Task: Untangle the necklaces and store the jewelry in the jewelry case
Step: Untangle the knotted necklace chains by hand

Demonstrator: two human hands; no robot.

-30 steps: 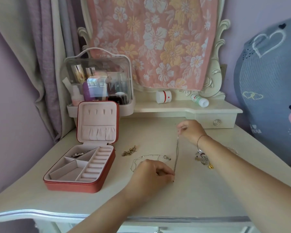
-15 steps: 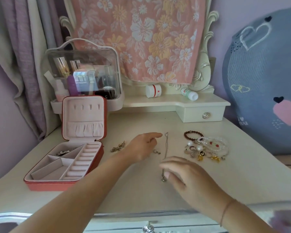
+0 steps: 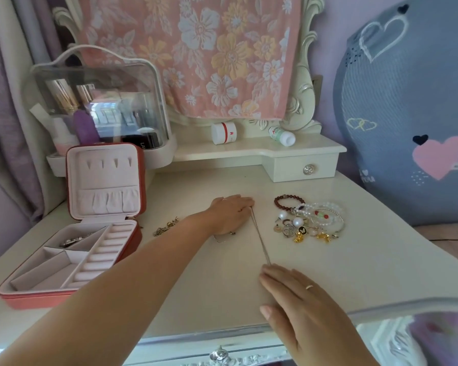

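Both hands lie open and palm down, fingers straight. The left hand presses its fingertips on the far end of the silver necklace, and the right hand touches the near end with its fingertips. Neither appears to pinch it.

The necklace lies pulled straight at the middle of the dressing table. Its long axis runs from the back edge toward the front edge, and the near end slants a little to the right.

Flat fingertips give a weak hold, so I judge either end could slip and let the fine chain spring back into a kink. A second thin chain lies partly under the left hand. Dragging that hand could pull this chain across the straight one and knot them again. The heap of bracelets and charms sits just beside it on the right, so a sideways sweep could snag there. The open jewelry case stands near the left edge.
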